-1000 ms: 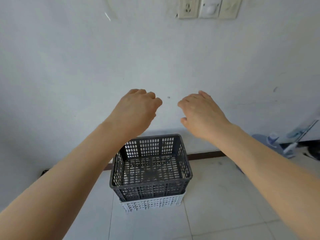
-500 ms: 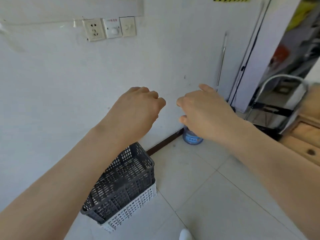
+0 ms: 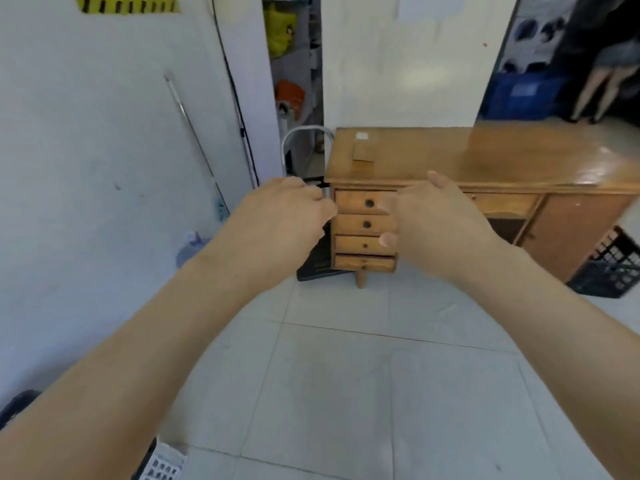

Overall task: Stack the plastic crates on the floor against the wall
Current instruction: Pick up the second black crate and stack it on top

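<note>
Left hand (image 3: 284,216) and right hand (image 3: 440,223) are held mid-frame, fingers loosely curled, empty; a crate (image 3: 616,265) is seen far right.

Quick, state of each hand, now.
Left hand: open, fingers loosely curled, holding nothing.
Right hand: open, holding nothing.

Storeroom or back office: wooden desk (image 3: 485,157) standing on tiled floor (image 3: 346,393), shelves (image 3: 291,64) holding packed goods, blue bins (image 3: 519,95) sitting behind, black crate (image 3: 613,268) resting beside desk.
</note>
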